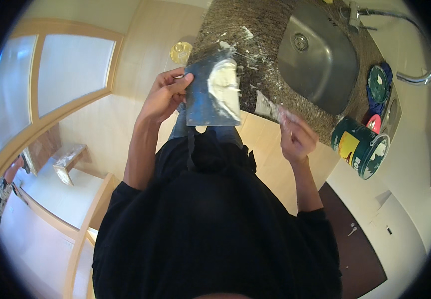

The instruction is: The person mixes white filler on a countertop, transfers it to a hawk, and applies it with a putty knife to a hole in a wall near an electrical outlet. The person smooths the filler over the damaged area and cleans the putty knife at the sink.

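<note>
My left hand (161,97) grips the left edge of a flat blue-grey plate (198,104), thumb on top. A thick mound of cream-white putty (224,85) covers the plate's right side. To the right, my right hand (299,138) is closed around a putty knife (265,106), whose whitish, smeared blade points up and left toward the plate. A gap separates the blade from the putty. My fingers hide most of the knife's handle.
Beyond the plate lies a brown speckled countertop (255,20) with white putty smears and a steel sink (320,55). A dark green bucket (357,145) stands at right, near a curved faucet (415,78). A glass-paned wooden frame (36,79) and a small bench (69,158) are at left.
</note>
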`<state>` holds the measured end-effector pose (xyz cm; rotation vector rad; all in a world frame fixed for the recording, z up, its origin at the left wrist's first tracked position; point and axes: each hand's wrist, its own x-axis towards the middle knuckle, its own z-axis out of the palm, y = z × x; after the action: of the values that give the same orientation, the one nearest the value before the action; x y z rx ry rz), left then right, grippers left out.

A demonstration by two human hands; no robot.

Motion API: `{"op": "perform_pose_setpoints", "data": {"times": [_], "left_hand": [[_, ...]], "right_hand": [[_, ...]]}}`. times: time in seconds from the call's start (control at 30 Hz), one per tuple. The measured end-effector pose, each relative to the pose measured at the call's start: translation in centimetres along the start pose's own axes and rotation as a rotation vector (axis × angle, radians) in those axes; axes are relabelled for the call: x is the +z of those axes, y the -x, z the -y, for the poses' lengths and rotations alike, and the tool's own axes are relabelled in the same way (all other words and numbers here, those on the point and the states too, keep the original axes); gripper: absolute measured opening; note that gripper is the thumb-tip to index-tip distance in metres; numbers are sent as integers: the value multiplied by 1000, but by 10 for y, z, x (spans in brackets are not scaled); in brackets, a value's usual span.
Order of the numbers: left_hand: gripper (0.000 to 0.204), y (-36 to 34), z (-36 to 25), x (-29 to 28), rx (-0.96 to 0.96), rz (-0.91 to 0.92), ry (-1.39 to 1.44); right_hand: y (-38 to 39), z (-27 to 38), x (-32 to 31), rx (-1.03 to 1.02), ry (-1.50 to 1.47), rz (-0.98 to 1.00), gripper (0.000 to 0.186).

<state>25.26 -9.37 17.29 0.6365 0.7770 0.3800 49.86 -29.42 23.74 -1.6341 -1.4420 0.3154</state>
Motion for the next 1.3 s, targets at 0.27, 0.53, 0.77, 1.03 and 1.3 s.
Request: {"op": "perform_pose_setpoints", "data": {"times": [0.27, 0.53, 0.77, 1.03, 1.3], "left_hand": [[23, 0, -26, -6, -23, -70, -147], [23, -2, -50, 6, -30, 103, -94], [18, 6, -24, -16, -60, -205, -246], [21, 27, 26, -10, -5, -345, -307], [22, 45, 59, 7, 74, -564, -426]], "right_hand": [[-21, -40, 43, 761, -648, -106, 18], [-38, -56, 61, 758, -535, -177, 19], [-84, -87, 33, 276, -27, 38, 19], [-168, -115, 94, -470, 2, 314, 4], [-174, -104, 91, -481, 128, 719, 6]]}}
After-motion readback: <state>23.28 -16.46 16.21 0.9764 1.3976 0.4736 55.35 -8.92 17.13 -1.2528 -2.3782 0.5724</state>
